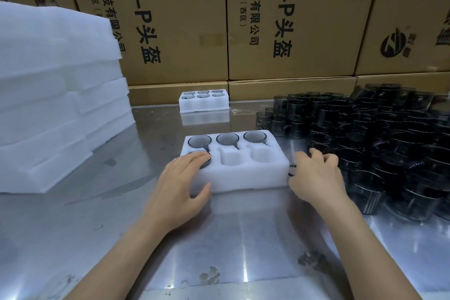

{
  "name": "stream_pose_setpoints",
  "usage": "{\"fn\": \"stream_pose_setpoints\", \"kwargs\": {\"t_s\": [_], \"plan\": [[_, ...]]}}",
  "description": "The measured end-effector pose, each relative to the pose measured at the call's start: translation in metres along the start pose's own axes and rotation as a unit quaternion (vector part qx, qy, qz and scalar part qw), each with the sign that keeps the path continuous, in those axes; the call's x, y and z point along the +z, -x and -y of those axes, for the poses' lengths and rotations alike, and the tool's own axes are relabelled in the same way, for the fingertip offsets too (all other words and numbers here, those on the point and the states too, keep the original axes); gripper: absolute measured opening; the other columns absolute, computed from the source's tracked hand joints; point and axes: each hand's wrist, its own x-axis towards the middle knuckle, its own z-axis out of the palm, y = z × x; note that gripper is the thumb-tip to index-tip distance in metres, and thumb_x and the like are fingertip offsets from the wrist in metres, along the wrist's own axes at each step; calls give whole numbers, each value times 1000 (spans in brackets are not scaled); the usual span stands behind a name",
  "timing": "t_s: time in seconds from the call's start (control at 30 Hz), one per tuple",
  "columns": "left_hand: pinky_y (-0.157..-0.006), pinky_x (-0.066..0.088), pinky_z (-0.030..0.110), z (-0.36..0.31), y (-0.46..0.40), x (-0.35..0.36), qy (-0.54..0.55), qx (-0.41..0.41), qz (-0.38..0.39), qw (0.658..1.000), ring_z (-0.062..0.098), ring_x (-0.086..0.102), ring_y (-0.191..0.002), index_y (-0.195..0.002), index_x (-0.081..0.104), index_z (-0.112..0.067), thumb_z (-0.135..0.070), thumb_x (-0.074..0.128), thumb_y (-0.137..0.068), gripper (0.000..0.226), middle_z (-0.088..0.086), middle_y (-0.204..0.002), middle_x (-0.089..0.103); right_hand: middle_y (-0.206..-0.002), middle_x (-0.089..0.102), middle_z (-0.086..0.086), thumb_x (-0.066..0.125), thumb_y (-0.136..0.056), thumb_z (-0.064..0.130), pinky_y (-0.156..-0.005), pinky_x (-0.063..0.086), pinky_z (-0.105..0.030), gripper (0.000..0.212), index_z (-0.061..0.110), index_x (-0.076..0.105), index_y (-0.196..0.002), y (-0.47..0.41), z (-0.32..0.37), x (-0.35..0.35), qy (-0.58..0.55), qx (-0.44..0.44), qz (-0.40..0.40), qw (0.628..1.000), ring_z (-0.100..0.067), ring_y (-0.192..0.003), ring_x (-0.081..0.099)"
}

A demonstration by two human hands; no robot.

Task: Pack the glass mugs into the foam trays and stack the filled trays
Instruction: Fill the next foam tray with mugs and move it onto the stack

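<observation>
A white foam tray with six pockets lies in front of me on the steel table. Its far row holds three grey glass mugs. My left hand lies with straight fingers on a fourth mug in the near left pocket, thumb against the tray's front wall. The near middle and near right pockets are empty. My right hand is beside the tray's right end, fingers curled round a glass mug that is mostly hidden under it. A filled tray stands at the back of the table.
A dense pile of loose grey glass mugs covers the table's right side. A tall stack of white foam trays stands at the left. Cardboard boxes wall off the back. The steel table spreads toward me.
</observation>
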Motion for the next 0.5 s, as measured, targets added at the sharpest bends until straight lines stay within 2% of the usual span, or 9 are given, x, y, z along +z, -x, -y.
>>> {"fn": "stream_pose_setpoints", "kwargs": {"t_s": [0.13,0.2,0.3,0.43,0.5], "plan": [[-102,30,24,-1,-1,0,-2,3,2,1000,8,43,-123,-126,58,-14,-35,52,-80,51,-7,-131,53,-133,44,-10,46,-90,20,-90,36,-36,32,13,45,-122,-2,-2,-3,-19,18,-25,999,-34,-115,33],[-101,28,21,-2,-1,0,-1,6,3,1000,7,43,-122,-125,58,-13,-39,47,-79,54,-7,-130,54,-130,44,-11,50,-91,26,-82,36,-35,36,13,43,-124,-3,-2,-3,-43,37,-31,998,-34,-115,32],[-101,30,24,0,0,0,2,5,5,1000,8,44,-122,-126,58,-14,-39,46,-80,54,-7,-130,54,-129,47,-9,54,-88,27,-73,33,-34,46,17,42,-131,-4,-5,-3,-85,51,-42,994,-33,-117,31],[-102,33,26,2,0,2,6,0,5,1000,10,45,-123,-126,57,-14,-28,57,-79,49,-7,-131,53,-108,63,-5,56,-85,28,-67,33,-34,46,21,51,-130,-4,-10,-10,-178,38,-151,972,-32,-111,33],[-102,33,26,2,-1,3,5,-1,5,1000,9,44,-123,-126,57,-15,-27,58,-79,49,-7,-131,53,-106,65,-1,59,-83,33,-69,30,-31,44,25,56,-126,-4,-7,-12,-209,9,-213,954,-30,-108,36]]}}
